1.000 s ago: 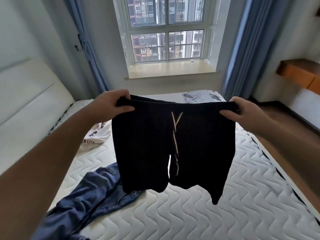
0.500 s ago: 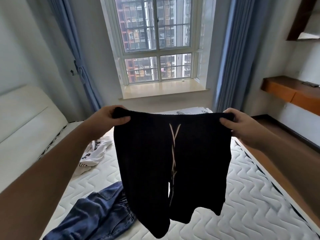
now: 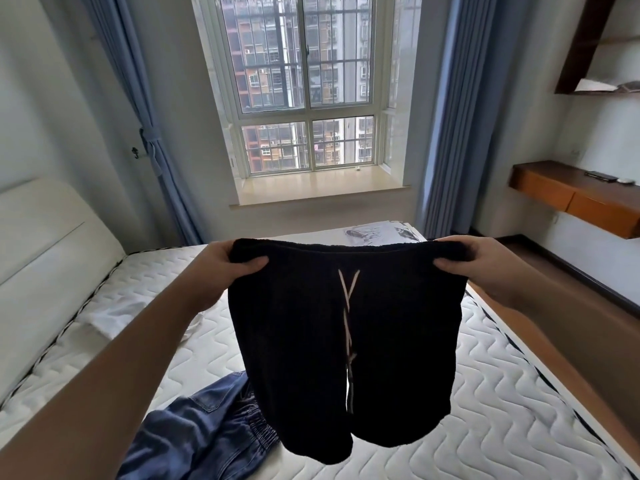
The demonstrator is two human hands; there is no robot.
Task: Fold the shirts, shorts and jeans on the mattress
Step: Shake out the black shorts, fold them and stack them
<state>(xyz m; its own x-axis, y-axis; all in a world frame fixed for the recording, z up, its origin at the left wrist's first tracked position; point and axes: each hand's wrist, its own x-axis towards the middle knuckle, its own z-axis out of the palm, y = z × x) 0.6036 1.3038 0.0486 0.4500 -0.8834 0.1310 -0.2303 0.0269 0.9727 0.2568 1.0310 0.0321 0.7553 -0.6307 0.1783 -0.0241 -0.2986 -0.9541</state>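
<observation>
I hold the black shorts (image 3: 343, 341) up in the middle of the frame, clear of the mattress (image 3: 502, 403), waistband on top and both legs hanging straight down. My left hand (image 3: 225, 268) pinches the left corner of the waistband, thumb on the near face and fingers curled behind the cloth. My right hand (image 3: 471, 265) pinches the right corner the same way, thumb in front. The waistband is stretched fairly flat between the two hands. A pale drawstring (image 3: 348, 306) crosses below the waistband and dangles down the centre seam.

At lower left of the frame, blue jeans (image 3: 204, 431) lie crumpled on the quilted mattress, partly behind the left leg of the shorts. At left centre, beyond my left forearm, a white shirt (image 3: 107, 315) lies loose on the mattress. At the far edge, just above the waistband, a folded printed garment (image 3: 377, 233) sits near the mattress corner.
</observation>
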